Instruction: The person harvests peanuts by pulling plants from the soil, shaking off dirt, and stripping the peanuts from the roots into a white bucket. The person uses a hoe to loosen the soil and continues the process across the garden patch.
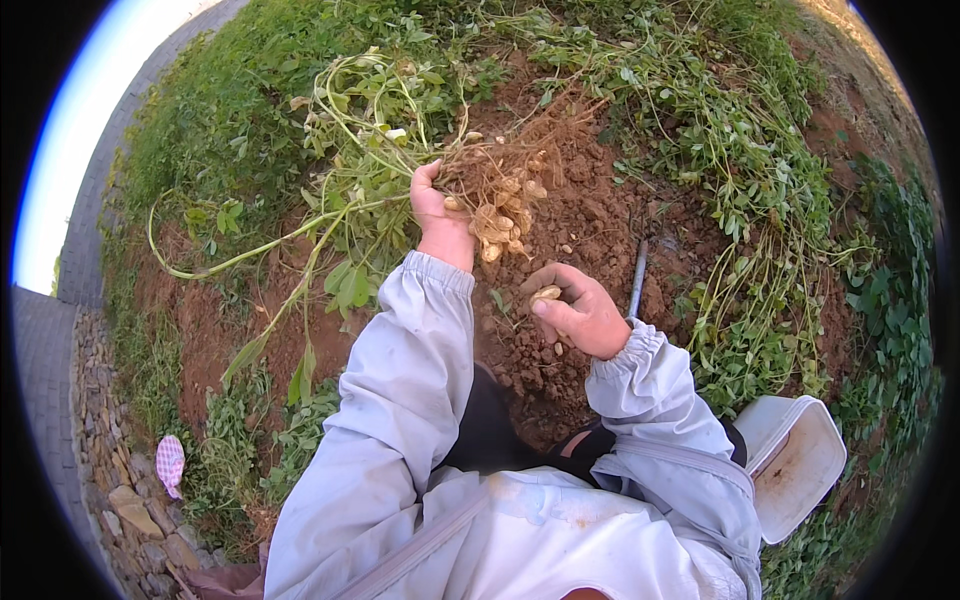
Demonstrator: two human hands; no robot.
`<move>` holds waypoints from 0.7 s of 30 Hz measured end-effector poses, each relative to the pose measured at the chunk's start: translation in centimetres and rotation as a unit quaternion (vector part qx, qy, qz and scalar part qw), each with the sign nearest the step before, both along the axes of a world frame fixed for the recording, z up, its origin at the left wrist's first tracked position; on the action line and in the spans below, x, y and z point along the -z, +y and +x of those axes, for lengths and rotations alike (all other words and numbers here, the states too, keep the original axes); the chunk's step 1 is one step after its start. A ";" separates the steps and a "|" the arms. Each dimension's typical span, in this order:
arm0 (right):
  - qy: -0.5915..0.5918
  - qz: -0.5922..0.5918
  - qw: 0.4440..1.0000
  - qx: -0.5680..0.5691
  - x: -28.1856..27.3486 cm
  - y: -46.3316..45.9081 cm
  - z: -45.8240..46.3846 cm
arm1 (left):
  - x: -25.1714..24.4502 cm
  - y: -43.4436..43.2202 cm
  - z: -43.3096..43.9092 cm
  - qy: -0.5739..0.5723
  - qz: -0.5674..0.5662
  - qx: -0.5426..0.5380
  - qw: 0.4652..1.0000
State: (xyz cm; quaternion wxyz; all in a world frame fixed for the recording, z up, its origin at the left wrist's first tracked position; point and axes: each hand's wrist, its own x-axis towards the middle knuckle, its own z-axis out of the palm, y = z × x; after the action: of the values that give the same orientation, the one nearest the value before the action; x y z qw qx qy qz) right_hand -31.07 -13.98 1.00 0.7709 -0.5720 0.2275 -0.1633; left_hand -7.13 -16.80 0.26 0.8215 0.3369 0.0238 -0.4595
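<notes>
Held up over the dug soil is an uprooted peanut plant (pixel 352 150), gripped at the base of its stems by my left hand (pixel 442 217). Its leafy stems trail to the left, and its soil-covered roots with a cluster of peanut pods (pixel 502 217) spread to the right. Below and to the right of that cluster, my right hand (pixel 581 311) is closed around loose peanut pods (pixel 547 294), one showing between thumb and fingers. A digging tool's metal handle (pixel 638 277) lies just beyond my right wrist, its tines in the soil.
A white plastic bucket (pixel 814 457) lies tilted by my right side. Pulled plants (pixel 742 172) cover the ground at right, with loose reddish soil (pixel 592 225) ahead. At left are green plants, a pink checked cloth item (pixel 170 461), a stone edging (pixel 135 510) and a paved surface (pixel 45 352).
</notes>
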 end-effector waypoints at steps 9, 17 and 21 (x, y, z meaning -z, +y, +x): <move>0.082 -0.405 0.889 0.198 1.0 -1.5 4.8 | 0.7 0.2 -0.5 0.042 -0.013 0.031 0.999; -0.008 -0.400 0.917 -0.004 0.6 0.2 3.4 | 0.8 0.3 -1.3 0.042 -0.017 0.056 0.997; -0.094 -0.383 0.916 -0.069 0.0 1.6 2.5 | 1.4 -0.3 -0.9 0.030 -0.024 0.025 0.999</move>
State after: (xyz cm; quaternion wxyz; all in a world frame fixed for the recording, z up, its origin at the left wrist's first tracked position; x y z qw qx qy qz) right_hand -28.57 -12.37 1.00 0.5199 -0.8200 0.0341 -0.2369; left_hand -8.05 -17.10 -1.15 0.8164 0.3039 0.0285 -0.4902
